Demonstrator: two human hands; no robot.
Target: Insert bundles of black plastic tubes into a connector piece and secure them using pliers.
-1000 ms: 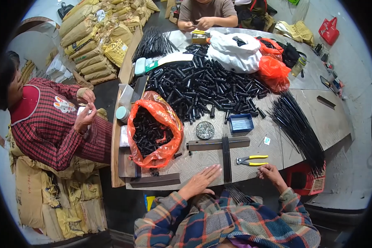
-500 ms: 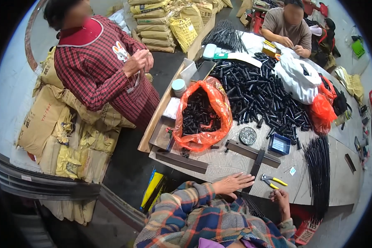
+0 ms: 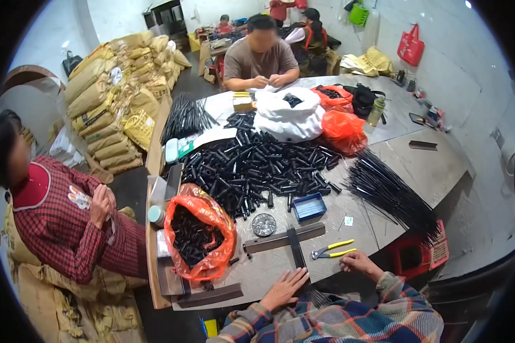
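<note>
My left hand (image 3: 283, 287) lies flat with its fingers stretched out, the fingertips touching a narrow bundle of thin black rods (image 3: 296, 247). The bundle crosses an angled metal bar (image 3: 269, 240) and runs down over the table's near edge. To the right, my right hand (image 3: 359, 263) is at the table edge with its fingers curled together; whatever is in them, if anything, is too small to make out. Just beyond it lie cutting pliers with yellow handles (image 3: 340, 244), untouched. A round tin of small metal pieces (image 3: 264, 225) and a blue box (image 3: 309, 208) stand past the bar.
Black tubular parts (image 3: 263, 166) are heaped mid-table, left of a fan of black rods (image 3: 392, 197). An orange-red bag (image 3: 228, 228) holds small black parts. One person (image 3: 77, 223) stands at the left; another (image 3: 260, 60) sits across, beyond a white sack (image 3: 289, 117).
The view has swung up and to the right, so the table appears further left and more of the room shows. My hands keep nearly the same places by the rods and the pliers.
</note>
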